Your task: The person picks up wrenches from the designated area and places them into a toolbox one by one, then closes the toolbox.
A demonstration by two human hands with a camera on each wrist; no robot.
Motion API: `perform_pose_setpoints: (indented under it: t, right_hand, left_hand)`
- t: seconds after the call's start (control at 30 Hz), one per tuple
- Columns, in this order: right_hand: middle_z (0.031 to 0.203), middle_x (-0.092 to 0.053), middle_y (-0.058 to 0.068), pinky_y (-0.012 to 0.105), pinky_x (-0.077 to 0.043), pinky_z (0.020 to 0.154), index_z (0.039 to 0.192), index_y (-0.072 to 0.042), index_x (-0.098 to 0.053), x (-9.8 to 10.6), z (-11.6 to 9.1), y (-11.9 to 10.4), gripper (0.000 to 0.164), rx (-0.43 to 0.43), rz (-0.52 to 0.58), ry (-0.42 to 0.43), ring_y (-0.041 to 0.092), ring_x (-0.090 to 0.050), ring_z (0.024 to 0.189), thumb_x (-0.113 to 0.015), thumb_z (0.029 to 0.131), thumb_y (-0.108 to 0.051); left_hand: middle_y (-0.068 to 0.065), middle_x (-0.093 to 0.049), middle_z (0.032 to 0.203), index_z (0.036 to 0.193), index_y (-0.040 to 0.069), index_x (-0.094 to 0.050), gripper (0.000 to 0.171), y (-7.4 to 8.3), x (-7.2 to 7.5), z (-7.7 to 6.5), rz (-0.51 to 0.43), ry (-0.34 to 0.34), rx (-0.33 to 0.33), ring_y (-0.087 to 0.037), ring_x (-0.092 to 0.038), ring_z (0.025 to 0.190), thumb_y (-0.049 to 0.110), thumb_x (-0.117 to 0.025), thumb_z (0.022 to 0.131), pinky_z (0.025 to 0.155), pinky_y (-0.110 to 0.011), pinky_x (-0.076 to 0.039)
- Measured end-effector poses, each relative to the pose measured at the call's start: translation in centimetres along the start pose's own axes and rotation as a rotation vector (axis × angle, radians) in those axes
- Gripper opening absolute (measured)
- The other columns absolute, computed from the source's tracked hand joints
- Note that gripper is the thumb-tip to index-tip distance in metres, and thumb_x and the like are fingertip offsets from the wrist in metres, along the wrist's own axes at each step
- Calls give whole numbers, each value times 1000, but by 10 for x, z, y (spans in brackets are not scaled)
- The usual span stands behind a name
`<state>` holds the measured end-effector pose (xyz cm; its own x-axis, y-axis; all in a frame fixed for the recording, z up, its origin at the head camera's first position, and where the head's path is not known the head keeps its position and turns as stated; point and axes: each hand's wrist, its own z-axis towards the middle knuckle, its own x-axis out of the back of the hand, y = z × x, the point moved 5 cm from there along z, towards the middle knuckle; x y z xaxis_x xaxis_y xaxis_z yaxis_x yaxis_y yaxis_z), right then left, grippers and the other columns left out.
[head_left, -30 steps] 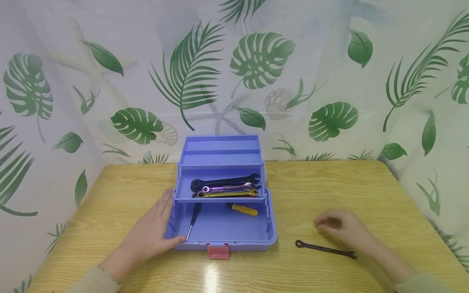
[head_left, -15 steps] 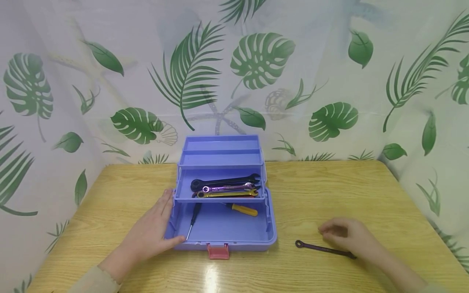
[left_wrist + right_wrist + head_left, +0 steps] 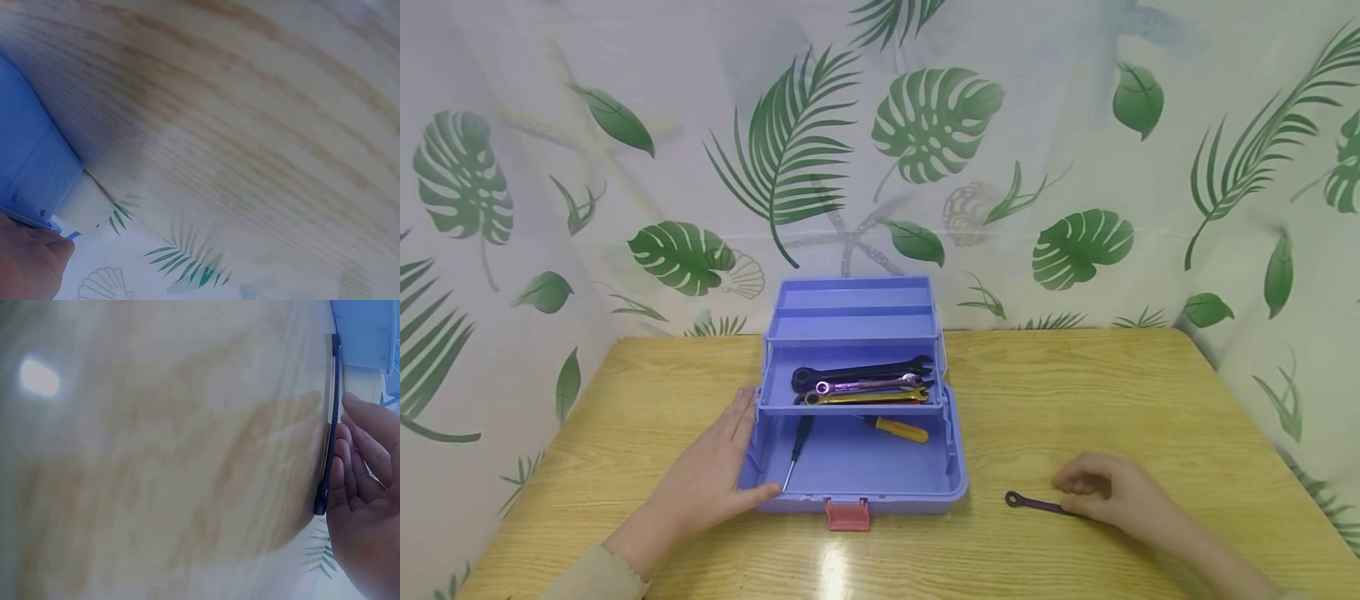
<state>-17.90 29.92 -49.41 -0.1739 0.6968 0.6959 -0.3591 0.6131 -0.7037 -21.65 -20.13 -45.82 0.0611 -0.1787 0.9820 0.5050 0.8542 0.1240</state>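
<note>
A blue toolbox [image 3: 857, 503] with raised tiers stands on the table in the head view. My left hand [image 3: 711, 471] lies along its left side, fingers straight and thumb at the front left corner. At the right, a dark combination wrench [image 3: 1033, 503] lies flat on the table. My right hand [image 3: 1116, 496] is over the wrench's right part, hiding that end in the head view. In the right wrist view, the whole wrench [image 3: 333, 425] shows beside the loosely bent fingers [image 3: 369, 447]; whether they touch it is unclear.
Several wrenches [image 3: 865, 385] lie in the toolbox's middle tray. The bottom compartment holds a black-handled screwdriver [image 3: 801, 433] and a yellow-handled tool [image 3: 901, 430]. A pink latch [image 3: 847, 515] hangs at the front. A leaf-patterned cloth [image 3: 1000, 167] rises behind the table [image 3: 1060, 383].
My right hand has moved slightly right and down onto the wrench, covering its right end. The wrench, the toolbox and my left hand have stayed in place.
</note>
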Motion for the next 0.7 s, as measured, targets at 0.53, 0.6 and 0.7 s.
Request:
perform_pose_setpoints:
  t: [0.53,0.6,0.7]
  right_hand:
    - [89,-71,-10,18,-55,67,96,-17,-78,-3,0,-6,25,70,-78,-22,-6,-58,80,-93,78,-10]
    - [89,-71,-10,18,-55,67,95,-18,-78,-3,0,-6,23,57,-73,-30,-6,-58,79,-92,79,-10]
    - [87,-71,-10,19,-55,66,93,-19,-78,-4,2,-6,20,37,-68,-44,-6,-58,79,-90,81,-8]
  left_hand:
    - [-29,-13,175,164,-13,-19,120,-1,-3,1,-10,3,0,-46,-23,162,69,-68,91,129,-56,-35]
    - [-29,-13,175,163,-13,-19,120,-1,-2,1,-11,7,-1,-46,-23,162,69,-68,91,129,-56,-35]
    - [-30,-14,175,163,-13,-20,120,-1,-1,0,-14,10,-1,-46,-23,162,68,-69,91,128,-56,-35]
